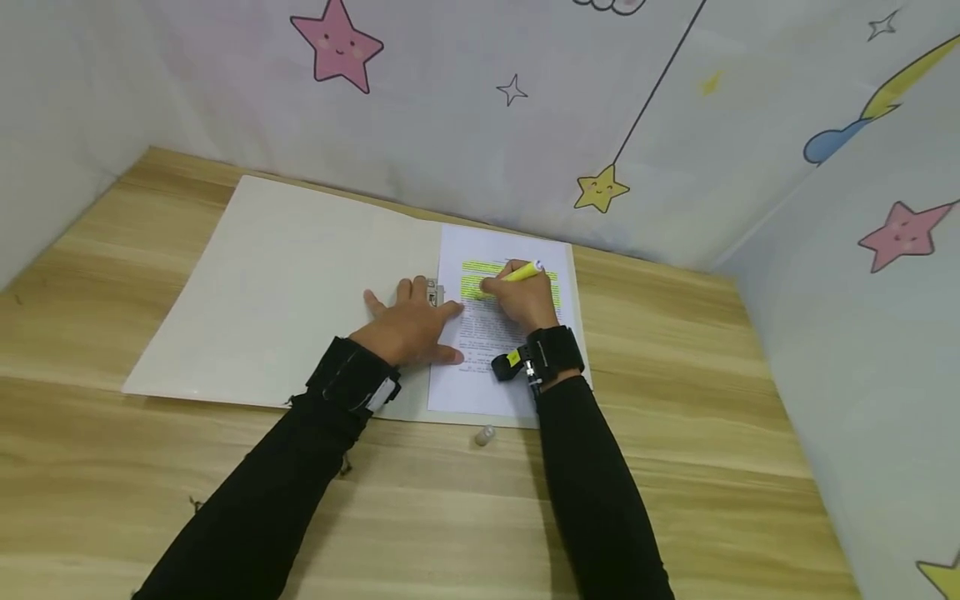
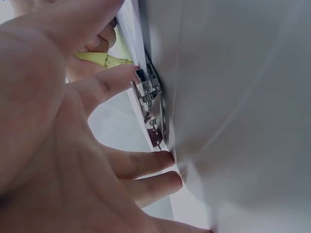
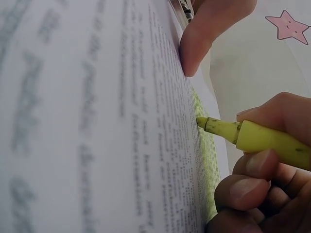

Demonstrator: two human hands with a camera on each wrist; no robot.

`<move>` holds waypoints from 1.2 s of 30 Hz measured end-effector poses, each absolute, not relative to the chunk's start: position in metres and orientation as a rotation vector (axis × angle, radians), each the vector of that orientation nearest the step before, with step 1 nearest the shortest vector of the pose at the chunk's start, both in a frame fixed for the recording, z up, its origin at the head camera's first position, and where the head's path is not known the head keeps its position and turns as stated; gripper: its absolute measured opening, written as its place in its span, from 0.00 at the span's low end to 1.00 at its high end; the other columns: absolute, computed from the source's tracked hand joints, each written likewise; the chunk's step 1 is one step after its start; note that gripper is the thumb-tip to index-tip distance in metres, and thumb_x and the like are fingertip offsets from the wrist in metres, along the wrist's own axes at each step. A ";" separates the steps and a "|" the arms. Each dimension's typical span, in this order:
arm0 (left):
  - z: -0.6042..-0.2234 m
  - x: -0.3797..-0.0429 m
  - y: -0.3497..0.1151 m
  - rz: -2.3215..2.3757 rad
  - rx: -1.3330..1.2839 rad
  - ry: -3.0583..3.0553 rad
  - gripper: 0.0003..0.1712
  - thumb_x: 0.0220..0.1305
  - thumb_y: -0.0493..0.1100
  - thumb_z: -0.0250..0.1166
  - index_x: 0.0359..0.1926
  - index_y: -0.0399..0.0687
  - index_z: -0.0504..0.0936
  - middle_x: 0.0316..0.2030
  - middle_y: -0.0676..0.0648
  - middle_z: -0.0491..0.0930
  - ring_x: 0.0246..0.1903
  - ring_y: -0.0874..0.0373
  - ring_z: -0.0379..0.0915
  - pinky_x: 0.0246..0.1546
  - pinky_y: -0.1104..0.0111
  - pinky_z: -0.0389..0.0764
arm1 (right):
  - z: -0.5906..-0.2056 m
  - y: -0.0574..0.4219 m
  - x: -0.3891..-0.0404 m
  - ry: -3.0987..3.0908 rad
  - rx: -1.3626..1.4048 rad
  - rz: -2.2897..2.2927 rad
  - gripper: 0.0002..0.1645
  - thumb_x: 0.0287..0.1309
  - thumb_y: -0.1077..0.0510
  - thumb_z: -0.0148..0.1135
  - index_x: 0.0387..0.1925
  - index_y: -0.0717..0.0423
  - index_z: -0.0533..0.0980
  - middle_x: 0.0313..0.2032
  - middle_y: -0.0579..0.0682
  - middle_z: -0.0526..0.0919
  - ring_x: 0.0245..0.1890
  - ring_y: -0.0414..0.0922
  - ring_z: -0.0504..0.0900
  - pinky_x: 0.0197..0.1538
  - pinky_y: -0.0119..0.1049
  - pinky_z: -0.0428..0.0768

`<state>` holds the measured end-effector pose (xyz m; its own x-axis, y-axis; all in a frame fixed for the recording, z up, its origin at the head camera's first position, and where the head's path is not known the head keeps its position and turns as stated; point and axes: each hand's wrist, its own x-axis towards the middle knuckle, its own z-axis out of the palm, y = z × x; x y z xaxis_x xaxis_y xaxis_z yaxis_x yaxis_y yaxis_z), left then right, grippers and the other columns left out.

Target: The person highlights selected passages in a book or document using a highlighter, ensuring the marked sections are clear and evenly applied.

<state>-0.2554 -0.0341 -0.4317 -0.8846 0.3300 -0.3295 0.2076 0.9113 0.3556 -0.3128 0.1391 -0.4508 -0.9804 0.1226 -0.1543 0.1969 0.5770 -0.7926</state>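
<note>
My right hand grips a yellow highlighter, its tip at the printed lines of a sheet of paper. Yellow strokes cover the upper lines of text; the lower lines are plain black print. The sheet lies on the right side of an opened white folder. With fingers spread, my left hand rests across the folder's middle, thumb and forefinger touching the paper's left edge. Beside its fingers sits a metal clip at the sheet's edge.
A small clear cap lies on the wooden table just in front of the folder. Walls with printed stars stand close behind and to the right of the table. Both wrists wear black bands.
</note>
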 end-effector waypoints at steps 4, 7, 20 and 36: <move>-0.433 -0.254 -0.033 0.434 0.392 2.697 0.45 0.56 0.63 0.72 0.73 0.62 0.66 0.72 0.29 0.50 0.71 0.32 0.44 0.61 0.20 0.42 | -0.451 0.141 -0.312 2.715 0.283 -1.378 0.16 0.51 0.56 0.71 0.17 0.52 0.72 0.27 0.49 0.78 0.25 0.45 0.73 0.23 0.36 0.66; -0.434 -0.253 -0.034 0.431 0.396 2.705 0.45 0.56 0.63 0.71 0.72 0.62 0.66 0.72 0.29 0.51 0.70 0.32 0.45 0.60 0.20 0.42 | -0.450 0.142 -0.311 2.712 0.279 -1.389 0.17 0.50 0.56 0.72 0.16 0.52 0.72 0.26 0.49 0.77 0.25 0.45 0.73 0.23 0.35 0.65; -0.432 -0.249 -0.034 0.433 0.390 2.715 0.45 0.55 0.63 0.72 0.72 0.62 0.68 0.71 0.29 0.52 0.70 0.32 0.46 0.60 0.20 0.43 | -0.449 0.147 -0.310 2.724 0.256 -1.437 0.17 0.47 0.59 0.72 0.14 0.52 0.71 0.21 0.46 0.72 0.21 0.43 0.69 0.20 0.34 0.62; -0.434 -0.248 -0.035 0.456 0.394 2.730 0.44 0.55 0.62 0.72 0.71 0.61 0.69 0.70 0.29 0.53 0.70 0.32 0.46 0.59 0.20 0.43 | -0.451 0.155 -0.311 2.730 0.277 -1.426 0.17 0.47 0.58 0.72 0.14 0.52 0.71 0.23 0.47 0.75 0.23 0.44 0.72 0.22 0.35 0.64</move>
<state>-0.2480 -0.0349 -0.4342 -0.9021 0.3225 -0.2866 0.2118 0.9098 0.3570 -0.3113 0.1545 -0.4515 -0.9827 0.1355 -0.1264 0.1812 0.5590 -0.8092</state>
